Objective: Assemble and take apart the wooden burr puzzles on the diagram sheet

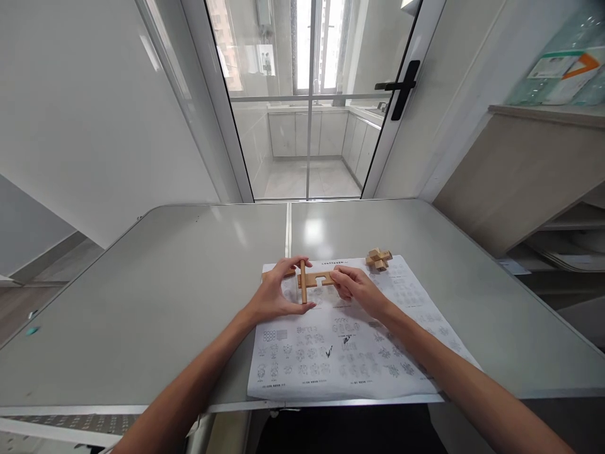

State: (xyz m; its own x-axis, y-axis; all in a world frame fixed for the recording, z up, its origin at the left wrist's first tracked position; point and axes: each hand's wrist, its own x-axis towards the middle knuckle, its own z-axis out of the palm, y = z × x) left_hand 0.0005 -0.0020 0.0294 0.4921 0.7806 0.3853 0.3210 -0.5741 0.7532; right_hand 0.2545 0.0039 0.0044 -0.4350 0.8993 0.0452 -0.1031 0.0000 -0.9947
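Note:
My left hand (278, 293) grips a narrow wooden puzzle piece (303, 287) by its two ends, thumb at the near end and fingers at the far end. My right hand (352, 287) pinches the right end of a flat notched wooden puzzle piece (311, 279). This notched piece lies sideways, its left end meeting the upright piece; whether they interlock I cannot tell. Both are held over a printed instruction sheet (307, 340). Another wooden piece (269, 275) lies behind my left hand, partly hidden by it.
An assembled wooden burr puzzle (379, 259) sits at the sheet's far right corner. The grey table (189, 302) has a seam down its far half. A glass door with a black handle (401, 88) stands beyond it. Shelves (534, 145) with plastic bottles are on the right.

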